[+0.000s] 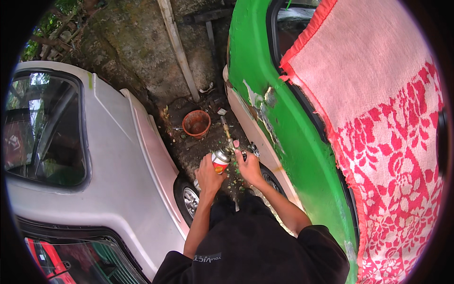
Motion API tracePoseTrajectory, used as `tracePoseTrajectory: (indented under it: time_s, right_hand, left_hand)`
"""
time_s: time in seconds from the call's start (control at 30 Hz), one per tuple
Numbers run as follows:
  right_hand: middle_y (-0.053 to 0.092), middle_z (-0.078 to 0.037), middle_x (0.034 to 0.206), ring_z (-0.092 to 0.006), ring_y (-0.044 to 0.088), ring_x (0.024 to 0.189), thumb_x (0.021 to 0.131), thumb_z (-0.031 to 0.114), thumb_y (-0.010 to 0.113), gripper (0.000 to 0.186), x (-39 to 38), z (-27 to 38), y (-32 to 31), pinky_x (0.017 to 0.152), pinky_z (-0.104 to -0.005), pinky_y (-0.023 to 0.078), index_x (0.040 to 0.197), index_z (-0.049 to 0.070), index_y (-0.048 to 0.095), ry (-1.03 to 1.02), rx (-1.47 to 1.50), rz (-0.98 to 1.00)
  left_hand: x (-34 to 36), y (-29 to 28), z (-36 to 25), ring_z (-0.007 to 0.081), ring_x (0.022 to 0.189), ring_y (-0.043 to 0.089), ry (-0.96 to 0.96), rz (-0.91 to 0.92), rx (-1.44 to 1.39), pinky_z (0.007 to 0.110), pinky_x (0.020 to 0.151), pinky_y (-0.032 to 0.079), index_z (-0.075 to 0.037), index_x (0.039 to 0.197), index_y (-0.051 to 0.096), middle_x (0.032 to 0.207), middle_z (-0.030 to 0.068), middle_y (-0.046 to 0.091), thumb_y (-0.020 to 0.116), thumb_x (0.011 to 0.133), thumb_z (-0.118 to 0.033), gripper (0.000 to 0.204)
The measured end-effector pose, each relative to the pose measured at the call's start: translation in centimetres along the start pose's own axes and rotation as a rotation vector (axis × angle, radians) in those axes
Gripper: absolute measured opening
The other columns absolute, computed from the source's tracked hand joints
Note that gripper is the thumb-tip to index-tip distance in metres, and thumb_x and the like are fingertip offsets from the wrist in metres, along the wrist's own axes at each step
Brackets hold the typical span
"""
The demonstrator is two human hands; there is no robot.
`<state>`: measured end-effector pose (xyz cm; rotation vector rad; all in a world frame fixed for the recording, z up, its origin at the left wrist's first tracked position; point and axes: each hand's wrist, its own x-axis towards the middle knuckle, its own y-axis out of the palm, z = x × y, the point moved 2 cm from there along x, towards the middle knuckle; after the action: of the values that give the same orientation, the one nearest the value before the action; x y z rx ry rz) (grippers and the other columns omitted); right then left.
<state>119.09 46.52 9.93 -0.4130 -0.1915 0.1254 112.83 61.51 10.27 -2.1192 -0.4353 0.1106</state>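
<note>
My left hand (208, 175) is closed round a white, red and silver gas canister (221, 160), tilted in front of me. A torch head (226, 128) with a long brass and steel nozzle sits on the canister's top, pointing away from me. My right hand (248, 166) grips the torch's fitting, its thumb up beside a small pink knob (236, 143). Both hands are between two cars, nearer the green car's (298, 156) lower side, where paint is peeled and patched.
A silver-white car (109, 165) stands close on my left. A pink-red patterned blanket (378, 123) drapes over the green car. An orange plastic pot (204, 116) rests on the debris-strewn ground (189, 151). Behind are a mossy wall (127, 42), a leaning plank (179, 52) and foliage (47, 19).
</note>
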Motion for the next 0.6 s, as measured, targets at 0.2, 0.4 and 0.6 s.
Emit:
tracePoseTrajectory:
  time_s: [0.2,0.4,0.6]
  right_hand:
    - [0.037,0.007,0.056,-0.0052,0.033,0.045,0.102,0.039,0.054,0.039,0.2,0.3,0.5,0.044,-0.0267,0.029,0.076,0.01,0.052,0.542,0.698,0.128]
    - [0.044,0.002,0.054,-0.009,0.04,0.044,0.1,0.041,0.056,0.042,1.8,-1.2,-0.4,0.043,-0.0283,0.032,0.079,0.005,0.055,0.665,0.893,0.336]
    - [0.058,-0.011,0.057,-0.0201,0.056,0.047,0.099,0.042,0.056,0.047,2.4,-0.5,-0.2,0.047,-0.0386,0.041,0.086,-0.003,0.062,0.166,0.021,0.203]
  left_hand:
    - [1.1,0.8,0.0,0.0331,0.111,0.06,0.038,-0.076,0.024,0.048,0.084,0.047,-0.006,0.126,0.05,0.117,0.0117,0.06,0.087,0.052,-0.014,0.083]
    - [1.7,0.8,-0.2,0.0327,0.112,0.059,0.034,-0.071,0.01,0.048,0.086,0.047,-0.006,0.128,0.05,0.118,0.0116,0.06,0.087,0.052,-0.015,0.085]
    - [1.9,0.2,0.0,0.0304,0.112,0.058,-0.01,-0.007,0.023,0.05,0.087,0.044,-0.007,0.129,0.05,0.119,0.0097,0.06,0.088,0.054,-0.016,0.084]
